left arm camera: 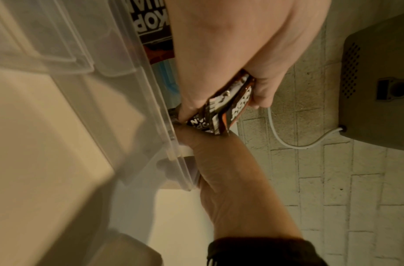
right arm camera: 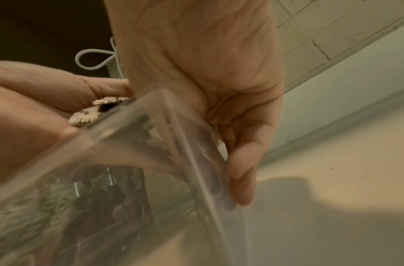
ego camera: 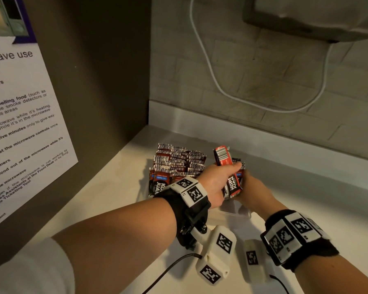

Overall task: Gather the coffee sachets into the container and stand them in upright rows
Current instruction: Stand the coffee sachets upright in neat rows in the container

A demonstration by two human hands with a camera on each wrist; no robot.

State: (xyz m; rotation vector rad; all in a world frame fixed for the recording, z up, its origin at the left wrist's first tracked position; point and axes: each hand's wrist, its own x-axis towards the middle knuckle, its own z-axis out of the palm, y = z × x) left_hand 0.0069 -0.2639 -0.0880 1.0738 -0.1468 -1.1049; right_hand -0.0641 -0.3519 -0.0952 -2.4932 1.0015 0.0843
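Wrist-worn camera rigs (ego camera: 216, 254) with black-and-white markers sit nearest the lens, one strapped to each forearm. Beyond them the left hand (ego camera: 216, 183) closes fingers and thumb round a small bundle of coffee sachets (ego camera: 232, 177), holding it upright over the right side of the clear plastic container (left arm camera: 132, 100), probably so it drops in standing. One red sachet (ego camera: 221, 156) in that bundle shows its barcode (the rest face forward). Beside it the right hand (ego camera: 253, 192) curls over the container's right wall (right arm camera: 196, 162), thumb outside, seemingly steadying it and guiding the bundle down. Upright rows of sachets (ego camera: 179, 162) already fill the container's left side on the pale counter (ego camera: 119, 187).
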